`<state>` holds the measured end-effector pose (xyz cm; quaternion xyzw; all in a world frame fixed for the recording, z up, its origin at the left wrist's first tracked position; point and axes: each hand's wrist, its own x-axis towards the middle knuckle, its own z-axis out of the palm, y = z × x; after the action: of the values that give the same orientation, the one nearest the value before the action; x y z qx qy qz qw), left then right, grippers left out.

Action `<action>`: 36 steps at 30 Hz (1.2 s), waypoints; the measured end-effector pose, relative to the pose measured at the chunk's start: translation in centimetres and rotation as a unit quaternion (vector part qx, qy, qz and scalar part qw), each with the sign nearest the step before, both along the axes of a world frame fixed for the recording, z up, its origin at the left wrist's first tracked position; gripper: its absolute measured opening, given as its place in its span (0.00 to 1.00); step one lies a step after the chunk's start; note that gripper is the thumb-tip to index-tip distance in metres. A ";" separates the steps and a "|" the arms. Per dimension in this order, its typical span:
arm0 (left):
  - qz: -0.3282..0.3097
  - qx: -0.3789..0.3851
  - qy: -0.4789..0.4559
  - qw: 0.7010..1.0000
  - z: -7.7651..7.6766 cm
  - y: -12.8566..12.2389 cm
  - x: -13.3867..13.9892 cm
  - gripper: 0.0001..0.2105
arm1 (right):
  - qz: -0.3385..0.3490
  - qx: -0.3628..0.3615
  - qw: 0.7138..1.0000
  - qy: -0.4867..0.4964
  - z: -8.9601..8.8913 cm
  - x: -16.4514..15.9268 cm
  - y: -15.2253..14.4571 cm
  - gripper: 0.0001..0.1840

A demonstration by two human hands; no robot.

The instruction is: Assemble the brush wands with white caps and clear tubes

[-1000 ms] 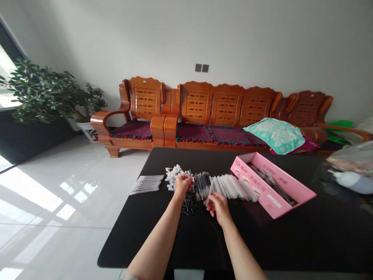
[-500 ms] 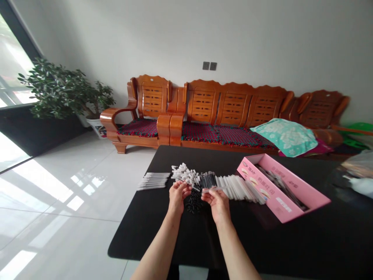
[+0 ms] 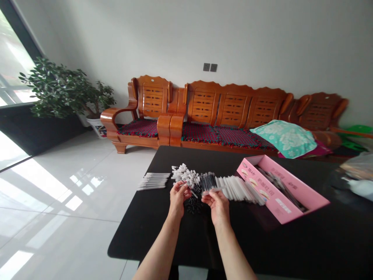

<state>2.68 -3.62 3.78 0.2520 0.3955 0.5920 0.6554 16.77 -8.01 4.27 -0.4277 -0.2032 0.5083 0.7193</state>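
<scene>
My left hand (image 3: 177,197) is closed in a pinch on a thin, pale stick-like piece whose end points down and to the right. My right hand (image 3: 216,199) pinches a translucent pen barrel (image 3: 219,189), held nearly level. Just beyond the hands lie a heap of small white pieces (image 3: 185,174) and a bunch of thin black sticks (image 3: 208,180). Small black pieces (image 3: 194,205) are scattered between my wrists. To the right, several translucent barrels (image 3: 237,188) lie side by side; to the left is a row of slim white pens (image 3: 154,181).
An open pink box (image 3: 269,190) with dark sticks inside stands on the black table (image 3: 145,229), right of the barrels. A plastic bag (image 3: 359,179) sits at the far right. Behind the table is a wooden sofa (image 3: 204,105), and a potted plant (image 3: 61,89) stands at left.
Both hands stay in nearly the same place, each keeping its piece. The fingers have shifted slightly, and the piece in my left hand shows more clearly. The view has moved very little.
</scene>
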 end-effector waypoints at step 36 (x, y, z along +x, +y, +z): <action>-0.212 0.110 0.131 0.962 1.3 -1.2 -0.6 0.21 | 0.017 0.017 0.996 -0.091 1.8 2.0 1.9 0.16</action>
<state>2.08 -4.79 5.08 0.4760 0.3476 0.4412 0.6767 18.74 -6.13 6.05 -0.4563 -0.2834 0.4762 0.6962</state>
